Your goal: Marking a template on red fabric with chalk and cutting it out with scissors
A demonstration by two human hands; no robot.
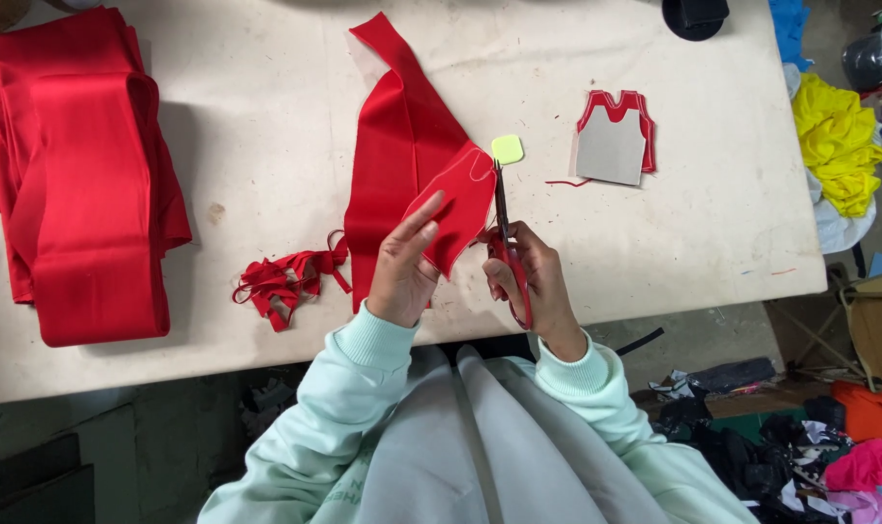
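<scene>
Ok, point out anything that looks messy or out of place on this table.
A tangle of red fabric trimmings lies loose on the table left of the left hand, and a stray red thread sits beside the small grey-and-red cut piece. Nothing looks damaged or spilled.

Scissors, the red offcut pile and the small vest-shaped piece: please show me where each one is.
scissors point(500, 209), head view, on the blades.
red offcut pile point(283, 279), head view, middle of the heap.
vest-shaped piece point(611, 147), head view, on its grey centre.

Red fabric pc held up, scissors at edge.
</scene>
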